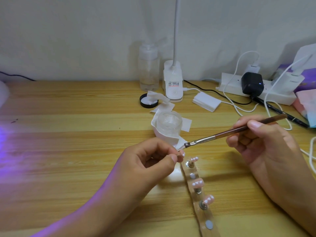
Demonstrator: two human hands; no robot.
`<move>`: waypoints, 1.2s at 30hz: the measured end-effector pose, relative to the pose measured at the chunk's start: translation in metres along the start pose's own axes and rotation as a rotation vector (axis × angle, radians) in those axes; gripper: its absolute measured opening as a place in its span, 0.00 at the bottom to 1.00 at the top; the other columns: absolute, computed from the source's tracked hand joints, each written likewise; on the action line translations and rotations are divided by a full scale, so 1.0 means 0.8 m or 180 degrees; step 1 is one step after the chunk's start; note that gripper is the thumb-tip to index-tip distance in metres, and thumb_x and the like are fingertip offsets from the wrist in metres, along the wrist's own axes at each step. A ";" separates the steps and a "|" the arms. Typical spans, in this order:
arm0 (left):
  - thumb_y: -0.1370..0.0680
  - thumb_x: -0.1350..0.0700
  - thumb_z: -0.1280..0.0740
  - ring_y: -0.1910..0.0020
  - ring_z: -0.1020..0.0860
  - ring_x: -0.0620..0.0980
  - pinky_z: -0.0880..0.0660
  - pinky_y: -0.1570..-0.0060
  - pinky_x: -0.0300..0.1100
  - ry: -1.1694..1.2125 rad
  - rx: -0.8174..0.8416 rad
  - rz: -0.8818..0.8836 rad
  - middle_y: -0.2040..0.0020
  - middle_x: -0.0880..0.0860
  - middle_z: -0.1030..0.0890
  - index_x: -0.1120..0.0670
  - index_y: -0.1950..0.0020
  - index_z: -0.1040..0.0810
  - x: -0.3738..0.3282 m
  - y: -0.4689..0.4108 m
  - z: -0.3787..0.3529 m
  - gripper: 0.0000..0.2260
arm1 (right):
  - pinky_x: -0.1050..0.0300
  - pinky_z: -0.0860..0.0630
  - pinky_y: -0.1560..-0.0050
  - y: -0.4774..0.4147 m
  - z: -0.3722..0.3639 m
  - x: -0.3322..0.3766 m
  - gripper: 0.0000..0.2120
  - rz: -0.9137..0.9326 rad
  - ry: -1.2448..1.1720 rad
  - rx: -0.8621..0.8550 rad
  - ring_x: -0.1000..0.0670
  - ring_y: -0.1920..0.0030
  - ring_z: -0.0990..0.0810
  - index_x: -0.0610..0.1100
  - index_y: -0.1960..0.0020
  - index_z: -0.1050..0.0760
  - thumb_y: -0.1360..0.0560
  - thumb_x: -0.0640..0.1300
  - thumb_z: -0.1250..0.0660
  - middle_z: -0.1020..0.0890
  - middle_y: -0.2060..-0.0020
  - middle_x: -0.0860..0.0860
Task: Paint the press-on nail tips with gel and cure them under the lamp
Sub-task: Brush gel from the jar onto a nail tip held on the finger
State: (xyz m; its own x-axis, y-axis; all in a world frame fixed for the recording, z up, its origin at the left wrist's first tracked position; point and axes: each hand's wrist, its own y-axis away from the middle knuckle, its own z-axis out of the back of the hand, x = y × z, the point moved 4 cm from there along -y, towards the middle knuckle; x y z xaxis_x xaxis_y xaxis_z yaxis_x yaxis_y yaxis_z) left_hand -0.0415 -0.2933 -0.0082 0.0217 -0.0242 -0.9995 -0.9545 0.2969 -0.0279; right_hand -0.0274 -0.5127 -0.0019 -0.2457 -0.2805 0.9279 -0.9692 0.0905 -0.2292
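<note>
The nail tip pinched in the left hand is mostly hidden behind the fingertips. Between that hand and the right hand, the clear holder strip runs off the bottom edge. Beyond both hands, the desk lamp leaves the top edge, and its label is too small to read.

Holder strip on table, near centre, with nail tips on its posts. Left hand at its far end, pinching one nail tip. Right hand to the right, holding brush. Jar behind hands. Lid behind jar, left. Bottle left of lamp base, far edge. Power strip far right.
</note>
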 end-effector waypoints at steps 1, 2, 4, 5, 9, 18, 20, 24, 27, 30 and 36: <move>0.37 0.44 0.32 0.66 0.25 0.38 0.29 0.65 0.28 0.0006 0.0008 0.0000 0.62 0.44 0.16 0.48 0.61 0.18 0.000 0.000 0.000 0.10 | 0.63 0.22 0.63 0.000 0.000 0.000 0.15 -0.0029 -0.0031 -0.0015 0.54 0.68 0.20 0.48 0.64 0.17 0.26 0.41 0.40 0.19 0.69 0.51; 0.37 0.44 0.32 0.66 0.25 0.38 0.29 0.66 0.28 0.0012 0.0024 0.0001 0.62 0.44 0.16 0.49 0.61 0.18 -0.001 0.000 0.000 0.10 | 0.63 0.23 0.64 0.001 -0.001 0.001 0.15 -0.0045 -0.0035 -0.0004 0.54 0.70 0.20 0.48 0.65 0.18 0.26 0.42 0.40 0.20 0.70 0.51; 0.37 0.45 0.31 0.66 0.25 0.39 0.29 0.66 0.29 0.0020 0.0052 -0.0003 0.62 0.44 0.16 0.49 0.62 0.18 -0.001 0.000 -0.001 0.10 | 0.63 0.23 0.65 0.003 -0.003 0.002 0.15 -0.0062 -0.0002 0.0065 0.53 0.71 0.21 0.48 0.65 0.18 0.25 0.42 0.41 0.20 0.72 0.50; 0.37 0.45 0.31 0.66 0.25 0.39 0.29 0.67 0.29 0.0022 0.0050 -0.0007 0.62 0.45 0.16 0.49 0.62 0.18 0.000 0.000 -0.001 0.10 | 0.63 0.23 0.66 0.003 -0.004 0.002 0.15 -0.0077 0.0017 0.0107 0.53 0.71 0.21 0.48 0.65 0.18 0.26 0.42 0.41 0.20 0.72 0.49; 0.36 0.46 0.31 0.67 0.25 0.39 0.29 0.67 0.29 0.0024 0.0055 -0.0039 0.63 0.45 0.17 0.50 0.63 0.18 0.000 0.000 -0.001 0.09 | 0.63 0.22 0.65 0.003 -0.006 0.000 0.15 -0.0077 0.0143 0.0163 0.52 0.70 0.19 0.49 0.64 0.17 0.26 0.42 0.40 0.19 0.72 0.48; 0.35 0.47 0.30 0.63 0.23 0.39 0.29 0.64 0.29 -0.0023 0.0059 -0.0049 0.63 0.49 0.16 0.51 0.62 0.18 0.001 -0.001 -0.001 0.09 | 0.63 0.22 0.64 0.003 -0.008 0.005 0.08 0.0090 0.0056 0.0192 0.53 0.69 0.19 0.50 0.63 0.18 0.26 0.45 0.32 0.19 0.71 0.51; 0.35 0.49 0.28 0.65 0.24 0.40 0.30 0.65 0.29 -0.0071 0.0059 -0.0025 0.62 0.56 0.19 0.51 0.63 0.18 0.001 -0.001 -0.001 0.07 | 0.63 0.22 0.64 0.003 -0.010 0.003 0.11 0.0064 0.0108 0.0307 0.52 0.69 0.19 0.50 0.63 0.18 0.25 0.43 0.36 0.19 0.70 0.49; 0.36 0.46 0.30 0.65 0.26 0.42 0.30 0.65 0.30 -0.0092 0.0085 -0.0041 0.60 0.59 0.19 0.52 0.61 0.18 0.002 -0.001 0.000 0.11 | 0.62 0.21 0.62 0.002 -0.006 -0.001 0.11 0.0035 0.0212 0.0150 0.52 0.67 0.18 0.51 0.62 0.17 0.23 0.46 0.35 0.18 0.70 0.48; 0.35 0.46 0.31 0.66 0.27 0.41 0.30 0.66 0.30 -0.0028 0.0113 -0.0048 0.63 0.52 0.18 0.53 0.61 0.18 0.002 -0.001 -0.001 0.11 | 0.63 0.21 0.62 0.000 -0.003 -0.001 0.15 0.0045 0.0121 0.0067 0.53 0.68 0.19 0.50 0.62 0.17 0.23 0.43 0.40 0.18 0.70 0.49; 0.36 0.46 0.30 0.64 0.26 0.41 0.30 0.65 0.30 -0.0025 0.0091 -0.0030 0.62 0.54 0.18 0.51 0.62 0.18 0.002 -0.001 -0.001 0.10 | 0.63 0.22 0.63 0.000 -0.006 0.002 0.15 0.0030 0.0031 0.0206 0.53 0.69 0.20 0.50 0.63 0.18 0.24 0.42 0.40 0.19 0.71 0.51; 0.34 0.47 0.30 0.65 0.24 0.37 0.30 0.65 0.27 -0.0009 0.0112 -0.0036 0.61 0.44 0.16 0.52 0.61 0.19 0.001 -0.001 -0.001 0.09 | 0.62 0.21 0.61 0.000 -0.002 -0.002 0.14 0.0089 0.0258 0.0145 0.51 0.67 0.18 0.50 0.62 0.18 0.24 0.42 0.40 0.18 0.70 0.47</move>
State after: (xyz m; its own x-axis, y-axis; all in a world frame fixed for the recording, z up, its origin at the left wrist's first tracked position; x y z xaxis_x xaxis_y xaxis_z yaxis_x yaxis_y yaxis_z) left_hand -0.0411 -0.2941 -0.0090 0.0335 -0.0250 -0.9991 -0.9431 0.3300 -0.0399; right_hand -0.0268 -0.5108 -0.0029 -0.2721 -0.2000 0.9413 -0.9623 0.0533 -0.2669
